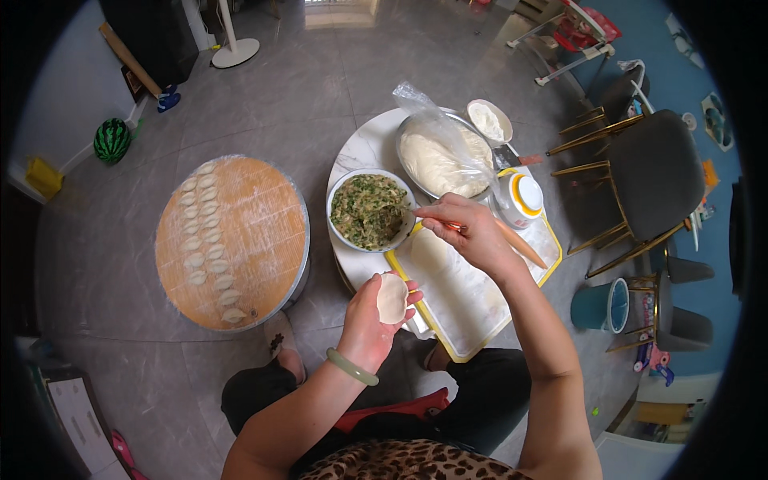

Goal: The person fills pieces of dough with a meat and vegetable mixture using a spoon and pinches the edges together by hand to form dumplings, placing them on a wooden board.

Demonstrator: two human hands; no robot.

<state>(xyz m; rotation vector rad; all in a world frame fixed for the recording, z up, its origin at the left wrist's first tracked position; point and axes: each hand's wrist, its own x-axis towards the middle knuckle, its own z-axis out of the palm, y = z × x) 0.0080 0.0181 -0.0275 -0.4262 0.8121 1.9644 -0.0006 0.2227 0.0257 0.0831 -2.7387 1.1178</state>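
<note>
A round dough wrapper (393, 299) rests across the palm and fingers of my left hand (369, 327), which has a pale green bangle (353, 367) at its wrist. My right hand (471, 231) grips a thin utensil by its orange-red handle (454, 227). Its far end reaches the right side of a bowl (333, 231) of minced filling with chopped greens (365, 207); the tip's shape is hard to make out. Beneath my right forearm lie a wooden rolling pin (521, 245) and a floured, yellow-rimmed board (462, 321). Pale dough (429, 252) sits on that board, partly hidden by my hand.
Left of my legs, a round board (270, 240) carries two rows of dumplings (210, 222). On the white table (354, 150) are a plastic-covered dough basin (441, 153), a flour bowl (489, 122), a cleaver (507, 158) and a lidded container (522, 198). Chairs (654, 174) stand right.
</note>
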